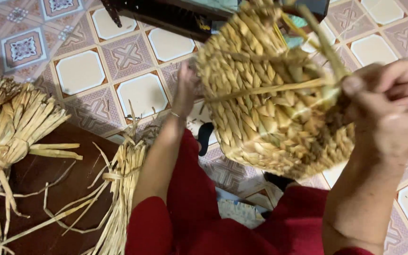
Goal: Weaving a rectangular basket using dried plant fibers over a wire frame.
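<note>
Up close, a woven basket [270, 94] of pale dried straw fills the middle of the view, held in the air above the person's lap between both hands. The right hand [393, 108] sits at the basket's right edge — its fingers are curled together, pinched on a loose strand [265, 89] that runs leftward across the weave. A thicker green-yellow stalk [324, 45] rises from the same spot, slanting up toward the top of the frame. The left hand [185, 87] presses against the basket's left side; its fingers lie behind the weave, so I cannot tell whether they are spread or closed.

Below the basket, red sleeves [190, 208] and red clothing cover the arms and lap. To the left, bundles of straw [10, 127] rest on a dark wooden surface [53, 189], with another tied bundle [123, 174] just beside the left forearm — loose strands trail across the wood. A patterned tile floor [86, 71] lies beneath everything, and a dark piece of furniture [166, 16] stands at the top edge.
</note>
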